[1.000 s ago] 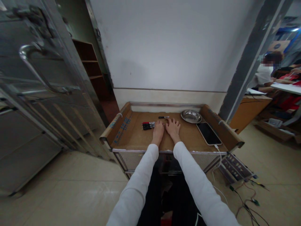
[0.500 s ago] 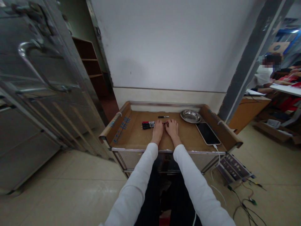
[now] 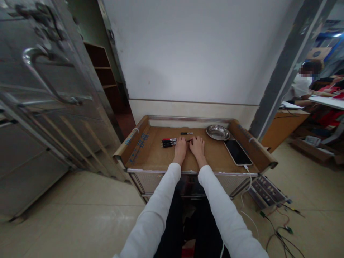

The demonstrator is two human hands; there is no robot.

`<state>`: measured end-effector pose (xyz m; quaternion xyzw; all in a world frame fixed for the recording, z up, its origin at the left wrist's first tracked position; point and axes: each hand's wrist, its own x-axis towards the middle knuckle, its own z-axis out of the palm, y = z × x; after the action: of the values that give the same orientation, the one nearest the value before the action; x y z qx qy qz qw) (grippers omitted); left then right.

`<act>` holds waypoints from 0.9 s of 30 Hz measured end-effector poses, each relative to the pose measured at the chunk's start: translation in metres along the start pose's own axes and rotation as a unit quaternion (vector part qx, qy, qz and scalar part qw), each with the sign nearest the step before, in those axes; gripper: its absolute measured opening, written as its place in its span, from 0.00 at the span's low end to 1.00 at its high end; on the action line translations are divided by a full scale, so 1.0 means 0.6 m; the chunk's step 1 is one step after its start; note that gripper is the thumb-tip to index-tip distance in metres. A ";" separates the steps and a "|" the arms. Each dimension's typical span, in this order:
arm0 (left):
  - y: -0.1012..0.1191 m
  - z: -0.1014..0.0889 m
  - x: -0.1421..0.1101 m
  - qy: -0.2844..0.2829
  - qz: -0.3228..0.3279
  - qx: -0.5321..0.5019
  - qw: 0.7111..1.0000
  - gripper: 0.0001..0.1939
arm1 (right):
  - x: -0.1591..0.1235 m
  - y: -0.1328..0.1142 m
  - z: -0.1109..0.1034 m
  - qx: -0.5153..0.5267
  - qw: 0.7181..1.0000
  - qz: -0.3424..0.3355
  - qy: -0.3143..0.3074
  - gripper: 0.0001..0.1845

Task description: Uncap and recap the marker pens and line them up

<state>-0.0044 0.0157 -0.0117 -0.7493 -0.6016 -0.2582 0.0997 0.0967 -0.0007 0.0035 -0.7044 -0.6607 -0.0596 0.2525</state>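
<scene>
Both my hands rest close together on the brown cardboard lining [image 3: 158, 159] of a cart top. My left hand [image 3: 180, 147] is closed, fingers bent down, beside the right ends of several pens [image 3: 168, 142], which lie side by side in black, silver and red. My right hand [image 3: 197, 146] is closed as well, its fingertips facing the left ones. A thin dark piece [image 3: 189, 140] shows between the fingertips; it is too small to name. Just beyond the hands lies a short black and silver pen part [image 3: 186, 133], touched by neither hand.
A round metal dish [image 3: 218, 132] and a phone [image 3: 238, 152] with a white cable [image 3: 249, 179] sit on the right. Raised cardboard sides [image 3: 135, 138] border the cart. On the floor at right stands an electrical unit [image 3: 268, 193] with loose wires. A person [image 3: 302, 82] sits farther off.
My right hand has shifted very slightly to the right. The pens, dish and phone stay where they were.
</scene>
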 end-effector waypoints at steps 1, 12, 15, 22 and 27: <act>0.000 -0.001 0.000 -0.005 0.004 0.006 1.000 0.14 | 0.000 0.001 0.000 0.002 1.000 -0.002 0.000 0.12; -0.004 0.003 0.000 -0.006 0.018 -0.011 1.000 0.16 | 0.004 0.007 0.005 0.023 1.000 0.013 -0.003 0.12; -0.004 0.001 -0.001 -0.008 0.021 -0.003 1.000 0.16 | 0.003 0.007 0.002 0.024 1.000 0.005 -0.005 0.13; 0.001 -0.010 -0.004 -0.020 0.033 0.048 0.998 0.15 | 0.003 0.006 0.004 0.031 0.999 -0.005 -0.010 0.12; 0.003 -0.012 -0.002 -0.016 0.032 0.015 0.999 0.16 | 0.004 0.005 0.006 0.032 0.999 -0.035 -0.026 0.13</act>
<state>-0.0045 0.0110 -0.0060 -0.7706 -0.5827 -0.2339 0.1094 0.0992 0.0026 0.0006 -0.6736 -0.6930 -0.0293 0.2553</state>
